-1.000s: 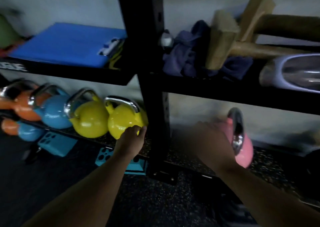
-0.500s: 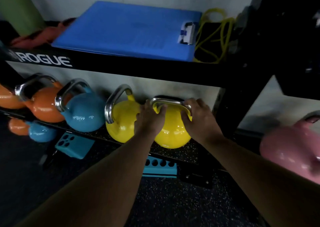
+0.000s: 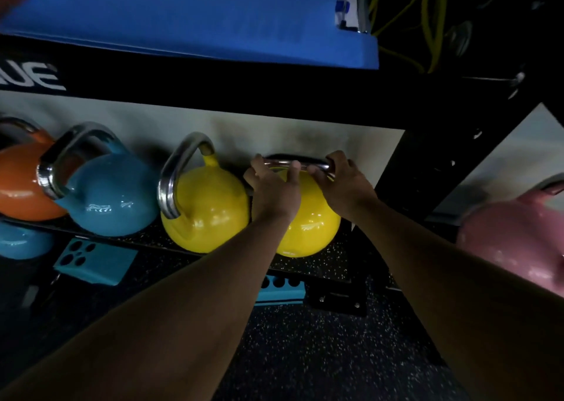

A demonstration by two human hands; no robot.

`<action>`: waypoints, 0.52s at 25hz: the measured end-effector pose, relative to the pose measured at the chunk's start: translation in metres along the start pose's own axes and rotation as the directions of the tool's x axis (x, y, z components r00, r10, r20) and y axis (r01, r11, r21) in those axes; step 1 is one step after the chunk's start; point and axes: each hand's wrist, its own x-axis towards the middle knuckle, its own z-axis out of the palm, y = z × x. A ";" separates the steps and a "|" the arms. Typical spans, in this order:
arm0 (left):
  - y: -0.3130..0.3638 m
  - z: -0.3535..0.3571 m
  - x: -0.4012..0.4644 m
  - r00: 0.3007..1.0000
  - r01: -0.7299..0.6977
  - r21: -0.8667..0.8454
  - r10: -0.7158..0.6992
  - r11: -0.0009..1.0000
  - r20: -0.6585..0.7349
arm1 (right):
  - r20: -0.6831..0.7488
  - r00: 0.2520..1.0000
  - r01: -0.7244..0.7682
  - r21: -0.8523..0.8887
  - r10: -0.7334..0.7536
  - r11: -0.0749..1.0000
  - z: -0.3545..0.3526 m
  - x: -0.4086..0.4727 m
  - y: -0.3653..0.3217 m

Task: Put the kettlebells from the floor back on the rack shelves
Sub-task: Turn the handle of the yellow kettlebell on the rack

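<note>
— Where's the round yellow kettlebell with the steel handle (image 3: 308, 217)?

— On the lower rack shelf with the speckled rubber mat (image 3: 323, 263), at the right end of the row, just left of the black steel upright (image 3: 427, 168). Both hands are on its handle: the left hand (image 3: 271, 186) has its grip wrapped round the left part of the bar, the right hand (image 3: 341, 180) has its grip closed over the right corner.

— And next to it?

— A second yellow kettlebell (image 3: 207, 211) sits right against its left side, handle turned edge-on. Then a teal kettlebell (image 3: 110, 199), then an orange one (image 3: 21, 186) at the edge of view.

— Past the upright?

— A pink kettlebell (image 3: 515, 235) in the next bay, well apart.

— Above?

— A blue clipboard with a metal clip (image 3: 198, 12) lies on the upper shelf (image 3: 244, 95), yellow cord (image 3: 427, 25) beside it. Teal blocks with holes (image 3: 94, 263) lie on the dark floor underneath.
</note>
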 end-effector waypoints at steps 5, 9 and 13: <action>0.006 -0.013 0.016 0.970 0.029 -0.071 -0.010 0.997 0.243 | 0.011 0.998 -0.070 0.095 0.069 0.993 0.003 -0.035 0.002; 0.014 0.003 0.003 0.967 0.062 -0.069 -0.043 0.996 0.251 | 0.107 0.988 -0.143 0.331 0.114 0.933 -0.004 -0.034 0.004; 0.009 0.012 0.008 0.977 0.040 -0.185 0.000 0.982 0.212 | 0.006 0.978 -0.179 0.538 0.208 0.824 0.010 -0.042 -0.002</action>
